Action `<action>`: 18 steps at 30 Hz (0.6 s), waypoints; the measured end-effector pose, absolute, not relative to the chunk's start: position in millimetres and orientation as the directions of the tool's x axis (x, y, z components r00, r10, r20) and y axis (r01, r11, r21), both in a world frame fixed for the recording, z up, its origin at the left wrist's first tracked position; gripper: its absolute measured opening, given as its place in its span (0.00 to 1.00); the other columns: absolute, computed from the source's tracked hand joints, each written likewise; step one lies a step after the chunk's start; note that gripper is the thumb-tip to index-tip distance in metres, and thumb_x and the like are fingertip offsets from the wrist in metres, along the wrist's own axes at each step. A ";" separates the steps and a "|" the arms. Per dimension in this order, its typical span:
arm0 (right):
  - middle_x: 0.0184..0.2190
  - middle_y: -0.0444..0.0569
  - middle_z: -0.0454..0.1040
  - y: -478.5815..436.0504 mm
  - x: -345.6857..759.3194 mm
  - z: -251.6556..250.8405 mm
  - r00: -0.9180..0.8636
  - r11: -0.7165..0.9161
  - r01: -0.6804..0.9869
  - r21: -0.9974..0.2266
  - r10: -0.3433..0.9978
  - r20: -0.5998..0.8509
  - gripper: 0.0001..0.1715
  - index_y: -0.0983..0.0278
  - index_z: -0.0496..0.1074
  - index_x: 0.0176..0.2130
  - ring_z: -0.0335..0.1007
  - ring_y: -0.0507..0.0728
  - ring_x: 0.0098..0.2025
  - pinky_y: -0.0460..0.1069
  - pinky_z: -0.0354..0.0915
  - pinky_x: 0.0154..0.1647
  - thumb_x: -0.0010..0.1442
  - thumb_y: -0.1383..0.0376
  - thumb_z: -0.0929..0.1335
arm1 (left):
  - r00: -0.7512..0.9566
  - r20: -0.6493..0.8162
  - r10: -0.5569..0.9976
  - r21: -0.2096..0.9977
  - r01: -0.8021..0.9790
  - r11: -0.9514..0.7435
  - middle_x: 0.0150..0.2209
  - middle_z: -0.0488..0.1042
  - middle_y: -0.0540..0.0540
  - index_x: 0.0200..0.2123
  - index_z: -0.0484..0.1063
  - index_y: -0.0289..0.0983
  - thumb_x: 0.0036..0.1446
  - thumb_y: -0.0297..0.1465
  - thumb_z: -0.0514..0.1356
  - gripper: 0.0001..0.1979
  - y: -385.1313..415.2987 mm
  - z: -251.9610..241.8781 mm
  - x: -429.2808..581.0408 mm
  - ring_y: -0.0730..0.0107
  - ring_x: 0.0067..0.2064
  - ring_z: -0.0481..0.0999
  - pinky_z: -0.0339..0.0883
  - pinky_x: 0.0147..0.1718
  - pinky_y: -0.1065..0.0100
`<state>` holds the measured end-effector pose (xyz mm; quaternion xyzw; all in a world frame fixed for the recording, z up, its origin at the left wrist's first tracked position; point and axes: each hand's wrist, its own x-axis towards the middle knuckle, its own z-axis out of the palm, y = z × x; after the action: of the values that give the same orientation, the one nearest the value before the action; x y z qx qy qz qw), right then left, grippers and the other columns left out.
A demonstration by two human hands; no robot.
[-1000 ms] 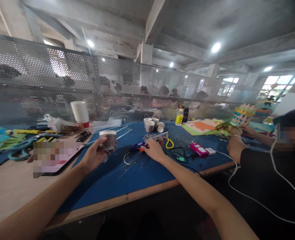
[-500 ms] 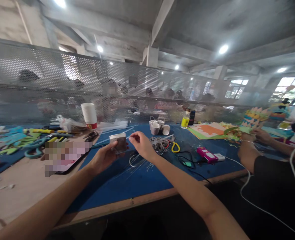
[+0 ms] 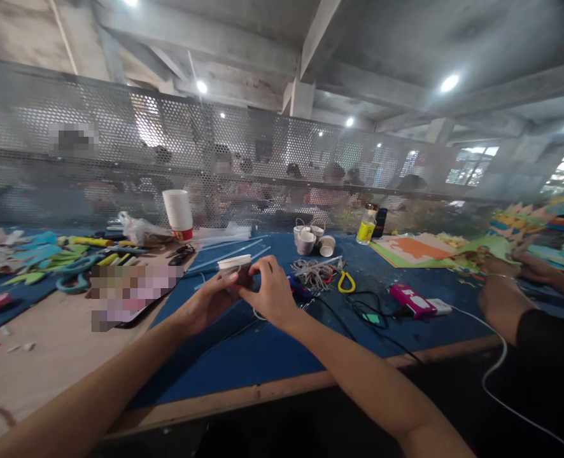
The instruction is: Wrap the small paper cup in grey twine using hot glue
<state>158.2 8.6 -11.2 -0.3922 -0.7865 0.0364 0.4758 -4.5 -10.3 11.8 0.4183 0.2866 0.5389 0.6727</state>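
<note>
A small paper cup [image 3: 234,261] with a white rim and a greyish-brown side is held upright above the blue mat. My left hand [image 3: 204,301] wraps round its left and lower side. My right hand [image 3: 273,294] is against the cup's right side, thumb and fingers bent together in a pinch; what lies between the fingertips is hidden. Behind my right hand a heap of grey cord [image 3: 313,272] rests on the mat, next to a tool with yellow handles [image 3: 345,282]. Farther back stand several small cups [image 3: 305,242] with looped cord handles, one tipped on its side.
A stack of white paper cups [image 3: 177,213] stands back left, near scissors [image 3: 76,272] and a phone [image 3: 136,294]. A yellow bottle [image 3: 366,226], a pink device [image 3: 413,301] with cables, and coloured paper [image 3: 418,248] lie rightward. A co-worker's arm [image 3: 499,299] reaches in at right.
My right hand has moved from just right of the cup to touch its side. The cup has tilted slightly. The whole view has shifted a little.
</note>
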 end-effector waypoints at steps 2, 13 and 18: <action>0.42 0.50 0.70 7.8 157.5 -10.4 -0.248 0.704 0.590 -0.397 0.625 0.740 0.12 0.60 0.67 0.40 0.69 0.59 0.49 0.55 0.66 0.52 0.62 0.58 0.71 | 0.326 0.121 0.938 0.887 -0.460 0.046 0.47 0.81 0.39 0.45 0.81 0.36 0.56 0.32 0.67 0.14 -7.9 9.4 -5.7 0.52 0.51 0.77 0.71 0.51 0.59; 0.33 0.44 0.75 14.0 161.1 -9.0 -0.189 0.709 0.565 -0.422 0.609 0.770 0.05 0.60 0.66 0.34 0.73 0.56 0.38 0.52 0.65 0.48 0.58 0.69 0.68 | 0.353 0.178 0.918 0.900 -0.436 -0.006 0.54 0.79 0.40 0.53 0.77 0.37 0.61 0.32 0.65 0.17 7.6 -9.8 -13.2 0.50 0.60 0.73 0.64 0.60 0.54; 0.32 0.43 0.76 13.7 167.5 0.3 -0.152 0.691 0.341 -0.638 0.710 0.687 0.05 0.60 0.67 0.37 0.75 0.54 0.36 0.50 0.68 0.44 0.60 0.66 0.69 | 0.338 0.179 0.924 0.907 -0.420 -0.022 0.55 0.79 0.37 0.54 0.76 0.36 0.59 0.34 0.67 0.20 4.2 -5.9 -12.5 0.48 0.59 0.75 0.64 0.60 0.52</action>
<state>167.5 13.7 0.3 -0.3551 -0.7400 0.1692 0.5456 -12.5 4.2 -5.9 0.4949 0.2546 0.5158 0.6512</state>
